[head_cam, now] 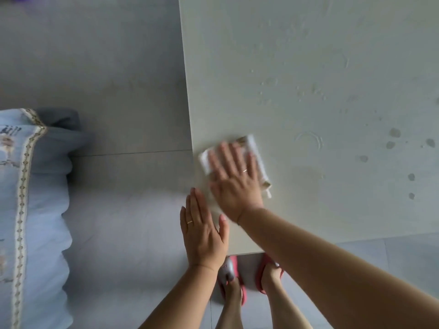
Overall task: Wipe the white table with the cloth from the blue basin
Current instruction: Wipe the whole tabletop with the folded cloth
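Observation:
The white table (308,67) fills the upper right of the head view, streaked with wet smears and dotted with dark drops at the right. A folded white cloth (253,144) with a brownish edge lies near the table's left edge. My right hand (235,179) presses flat on the cloth with straight, spread fingers, blurred by motion. My left hand (202,231) is flat and open at the table's near left corner, fingers together, holding nothing. The blue basin is out of view.
Grey tiled floor (107,79) surrounds the table. A light blue bedspread (31,210) with an embroidered border hangs at the left. My feet in pink slippers (232,279) stand just below the table's near edge.

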